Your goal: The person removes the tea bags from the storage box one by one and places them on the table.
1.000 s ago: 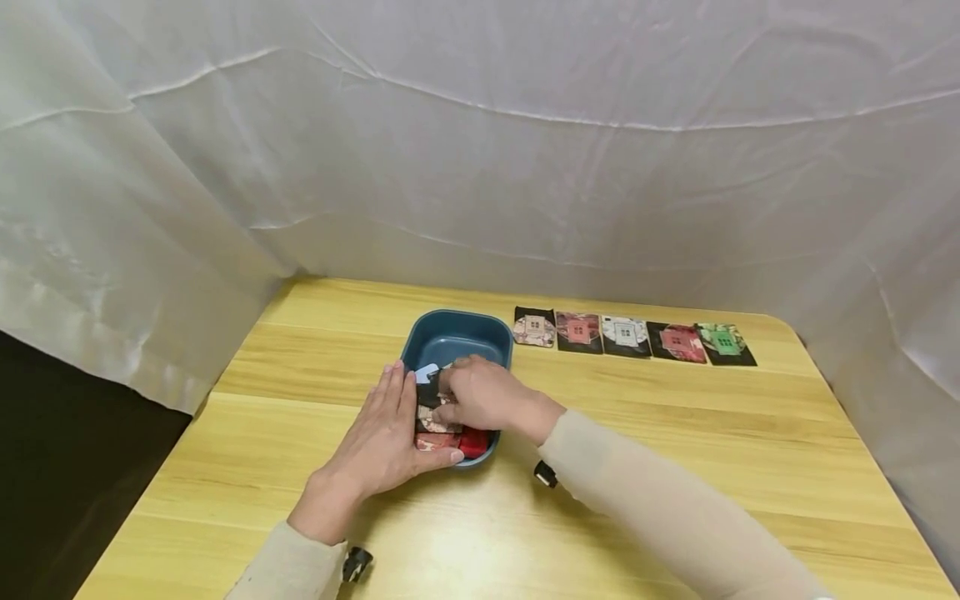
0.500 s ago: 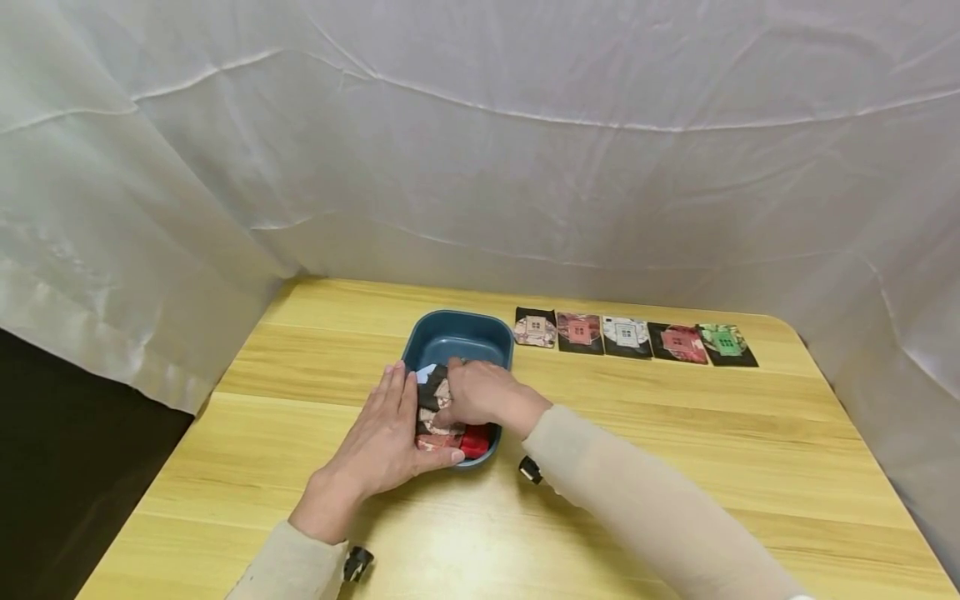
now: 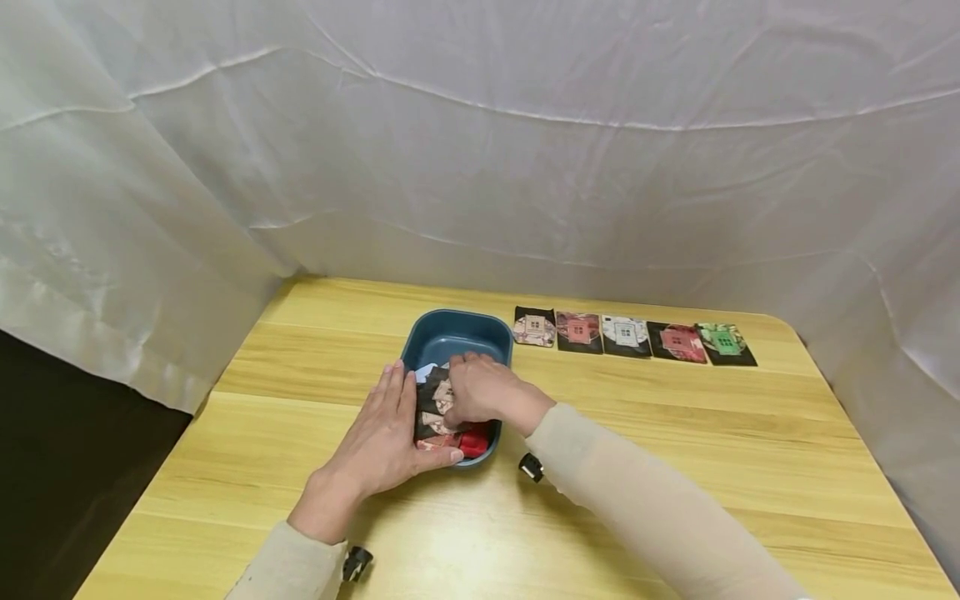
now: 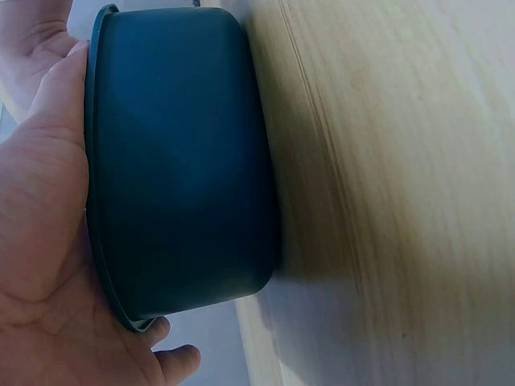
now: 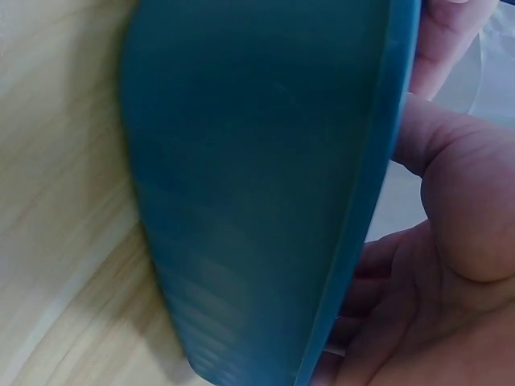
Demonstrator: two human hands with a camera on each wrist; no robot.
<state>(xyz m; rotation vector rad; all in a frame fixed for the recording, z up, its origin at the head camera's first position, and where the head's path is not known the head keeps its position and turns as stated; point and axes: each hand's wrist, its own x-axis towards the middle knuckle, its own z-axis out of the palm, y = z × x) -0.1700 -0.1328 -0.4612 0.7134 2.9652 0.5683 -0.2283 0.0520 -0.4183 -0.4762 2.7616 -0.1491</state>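
A blue rectangular box [image 3: 459,325] stands on the wooden table, holding several small packets toward its near half. My left hand [image 3: 378,437] rests along the box's left rim with straight fingers, its thumb lying across the near edge; the box's outer wall [image 4: 177,161] fills much of the left wrist view. My right hand [image 3: 487,392] reaches in over the right rim with bent fingers and grips a black-and-beige packet [image 3: 442,396], its fingertips partly hidden. Closer to me in the box lie another black-and-beige packet [image 3: 433,423] and a bright red piece [image 3: 474,442]. A pale blue piece [image 3: 425,372] shows beyond them.
To the right of the box, a row of flat square packets runs along the back of the table: beige [image 3: 535,327], dusty red [image 3: 579,332], white [image 3: 626,335], crimson [image 3: 678,342] and green [image 3: 726,343]. A pale curtain [image 3: 525,208] hangs behind the table.
My right hand has shifted slightly right and its fingers have spread farther apart. The black-and-beige packets in the box have moved a little under it. My left hand stays put.
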